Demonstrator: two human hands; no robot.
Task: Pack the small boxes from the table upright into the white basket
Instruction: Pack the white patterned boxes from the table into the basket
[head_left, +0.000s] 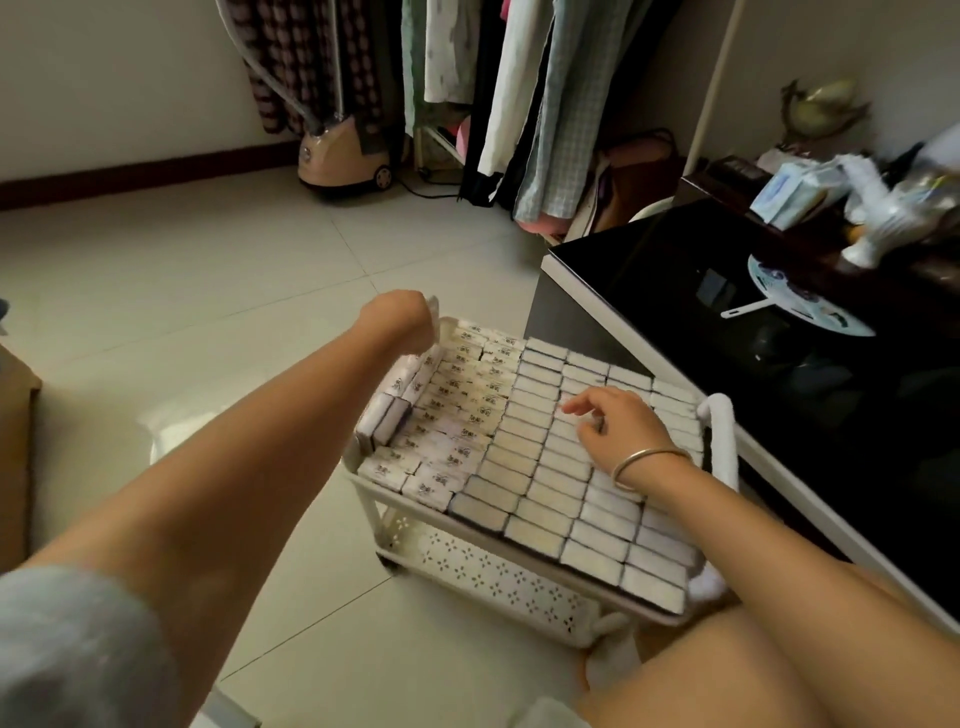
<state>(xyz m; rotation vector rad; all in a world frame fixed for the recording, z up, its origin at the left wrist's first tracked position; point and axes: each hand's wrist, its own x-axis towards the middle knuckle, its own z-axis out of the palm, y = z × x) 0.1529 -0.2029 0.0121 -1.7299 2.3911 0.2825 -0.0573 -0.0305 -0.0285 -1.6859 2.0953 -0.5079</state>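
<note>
Small boxes (524, 457) fill the white basket (493, 577) on the floor (208, 270) beside the dark surface (675, 291): the right hand (618, 421), fingers relaxed on the box tops, apparently steadies the upright rows, while the left hand (397, 322) curls at the far corner, its grip hidden.

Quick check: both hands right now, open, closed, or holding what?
Left hand: curled at the basket's far corner; blurred, hold cannot be told.
Right hand: open, relaxed fingers resting on the packed boxes, gripping none.

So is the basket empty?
No, the basket is packed nearly full with rows of boxes.
</note>
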